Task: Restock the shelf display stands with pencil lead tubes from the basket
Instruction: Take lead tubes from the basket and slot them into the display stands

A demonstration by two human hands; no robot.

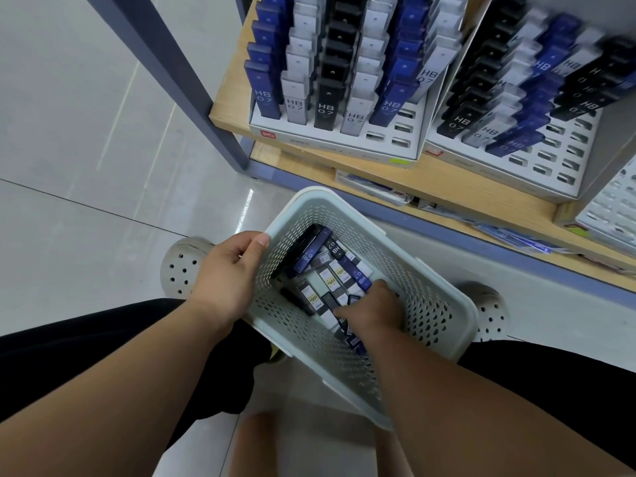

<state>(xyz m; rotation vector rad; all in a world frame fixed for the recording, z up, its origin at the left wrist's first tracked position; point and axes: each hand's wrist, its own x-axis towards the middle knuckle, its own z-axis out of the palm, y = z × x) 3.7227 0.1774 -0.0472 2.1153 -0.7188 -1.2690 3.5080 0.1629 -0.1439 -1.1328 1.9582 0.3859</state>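
Grab-a-refill step right now: my left hand (237,270) grips the basket (430,301) at the 9 o'clock side of its rim, thumb hooked over the edge and fingers curled round the outside. My right hand (373,309) is down inside at roughly the basket's 5 o'clock with its fingers curled into the pile. They're buried among the tubes, so I honestly can't tell if it's got one pinched or not. The pencil lead tubes (323,270) lie loose in a jumble on the basket floor, blue, black and grey all mixed, some crossing each other. My take on doing this well: lift one tube clean off the top instead of raking a bunch, check its colour, and keep the basket steady with the left so nothing slides. Up at 12 o'clock the left display stand (337,141) on the shelf (303,160) is nearly full, sorted by colour in columns, with a few empty slots at its near-right corner. The right display stand (537,166) at 2 o'clock has a lot more empty slots along its front rows, so I reckon most of them go there.
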